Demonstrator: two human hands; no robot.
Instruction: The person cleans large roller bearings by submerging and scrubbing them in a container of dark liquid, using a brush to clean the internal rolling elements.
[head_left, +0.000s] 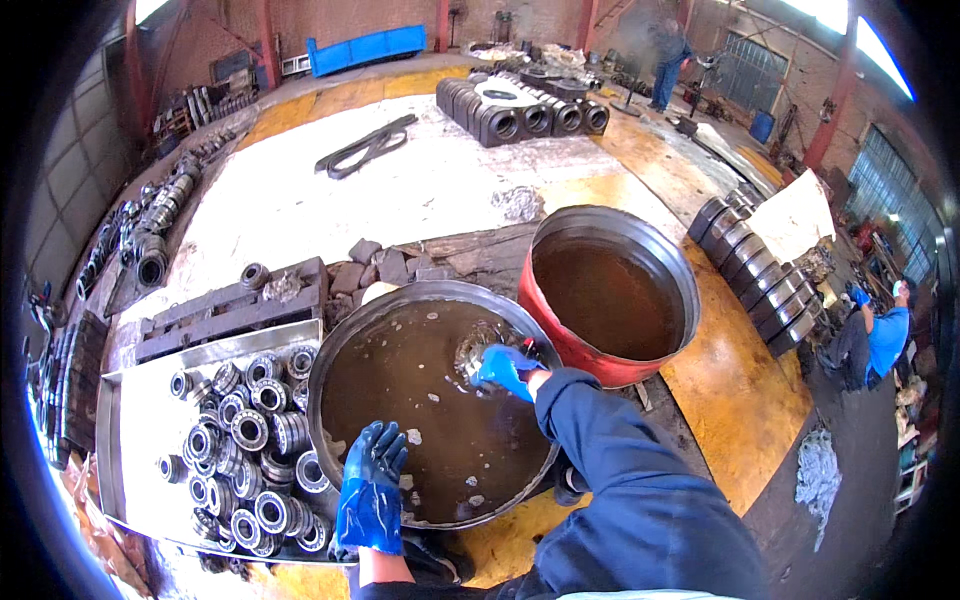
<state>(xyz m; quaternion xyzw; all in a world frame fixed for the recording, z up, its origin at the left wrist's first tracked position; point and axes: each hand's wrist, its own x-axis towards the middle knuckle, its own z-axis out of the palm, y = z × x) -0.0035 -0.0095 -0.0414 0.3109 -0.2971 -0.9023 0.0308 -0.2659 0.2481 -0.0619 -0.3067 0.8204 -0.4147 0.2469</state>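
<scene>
In the head view, the left hand (372, 478), in glossy blue rubber, stands with fingers loosely extended at the lower rim of the round metal drum (433, 290), frame centre. The right hand (507, 368) is above murky brown liquid (395, 375); blur hides its grip. Ridged steel bearings (290, 434) overlap, lower left.

Left glove (374, 465) and right glove (507, 370) are blue, sleeve (640, 480) navy. Liquid (390, 370) is murky brown, pale-flecked. Drum (570, 352) is red outside. Bearings (250, 414) are silver and black; floor plate (740, 425) is yellow-orange.
</scene>
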